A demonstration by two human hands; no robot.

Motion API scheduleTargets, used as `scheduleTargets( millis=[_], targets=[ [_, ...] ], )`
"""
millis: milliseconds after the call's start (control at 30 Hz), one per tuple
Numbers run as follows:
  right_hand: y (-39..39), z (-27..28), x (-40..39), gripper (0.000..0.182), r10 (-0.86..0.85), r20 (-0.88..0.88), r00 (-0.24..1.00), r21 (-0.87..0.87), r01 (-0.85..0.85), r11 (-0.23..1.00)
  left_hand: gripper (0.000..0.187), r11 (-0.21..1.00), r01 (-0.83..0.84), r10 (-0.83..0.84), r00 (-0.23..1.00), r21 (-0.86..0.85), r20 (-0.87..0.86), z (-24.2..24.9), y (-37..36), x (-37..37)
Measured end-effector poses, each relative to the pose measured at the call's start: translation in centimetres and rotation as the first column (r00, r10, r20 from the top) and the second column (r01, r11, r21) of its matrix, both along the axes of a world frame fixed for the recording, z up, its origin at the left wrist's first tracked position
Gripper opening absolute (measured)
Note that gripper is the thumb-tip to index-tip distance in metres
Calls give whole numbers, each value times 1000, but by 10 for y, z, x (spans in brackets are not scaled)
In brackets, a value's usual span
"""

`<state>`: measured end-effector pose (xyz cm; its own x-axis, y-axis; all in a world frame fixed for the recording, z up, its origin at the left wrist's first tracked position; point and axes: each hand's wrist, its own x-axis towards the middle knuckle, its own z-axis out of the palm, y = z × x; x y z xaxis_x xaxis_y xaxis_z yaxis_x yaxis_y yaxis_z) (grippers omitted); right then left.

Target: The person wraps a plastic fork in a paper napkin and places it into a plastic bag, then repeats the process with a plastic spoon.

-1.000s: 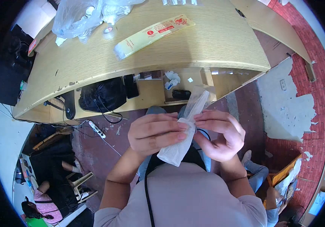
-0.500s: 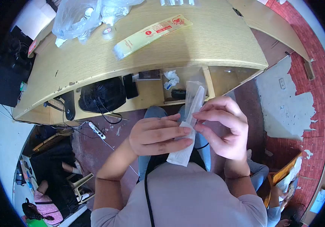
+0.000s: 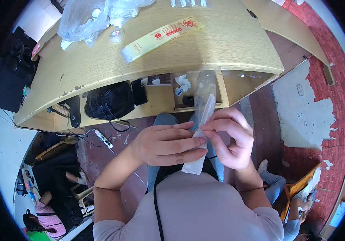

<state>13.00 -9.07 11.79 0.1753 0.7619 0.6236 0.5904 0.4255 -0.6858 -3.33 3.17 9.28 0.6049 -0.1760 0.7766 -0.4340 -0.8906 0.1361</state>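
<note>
**Slim packet held in both hands, in front of the desk's open storage space**

I have the slim packet (image 3: 205, 108) at lap height, just past the wearer's shirt front. It stands at a slant: its clear upper part leans away over the open drawer (image 3: 222, 88), and its white lower end shows beneath the left fingers. A narrow, pale, tapered shape is visible through the clear film; I cannot tell what it is.

Left hand (image 3: 166, 143): partly open, fingers long and nearly straight, laid across the packet's lower half and holding it. The fingers hide part of the packet there.

Right hand (image 3: 233, 136): thumb and forefinger closed in a pinch at the packet's right edge, near mid-length; remaining fingers loosely curled. The tips of the two hands are close together. I cannot tell whether the packet is sealed.

Surroundings: inside the drawer I note crumpled white tissue (image 3: 183, 83) and a small dark object (image 3: 187, 100), the latter just beside the packet in my view. Left of the drawer lie a black phone (image 3: 139, 92) and a black bag (image 3: 110, 100) with a cord. On the desk top (image 3: 228, 36): a yellow wrapper (image 3: 162, 37) with red print, set at a slant; a tape roll (image 3: 116, 35) near its left end; a clear plastic bag (image 3: 85, 24) beyond. One person (image 3: 52, 213) is at lower left, well apart from both hands.
</note>
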Motion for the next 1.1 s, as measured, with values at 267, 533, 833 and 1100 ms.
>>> scheduleTargets(
  millis=[267,533,833,1100],
  targets=[
    [1,0,-1,23,25,-37,999,-44,-27,999,31,1000,-8,8,1000,22,-22,-3,3,0],
    [0,-12,0,25,-2,-73,997,31,4,1000,30,997,-37,39,999,-74,16,-6,1,2],
    [1,-31,-12,30,33,-276,961,162,12,987,33,888,20,3,999,-460,50,-21,0,4],
    [0,-20,-9,29,5,-86,996,123,6,992,31,772,-161,193,981,-615,-14,-6,-17,-1]
  ],
)
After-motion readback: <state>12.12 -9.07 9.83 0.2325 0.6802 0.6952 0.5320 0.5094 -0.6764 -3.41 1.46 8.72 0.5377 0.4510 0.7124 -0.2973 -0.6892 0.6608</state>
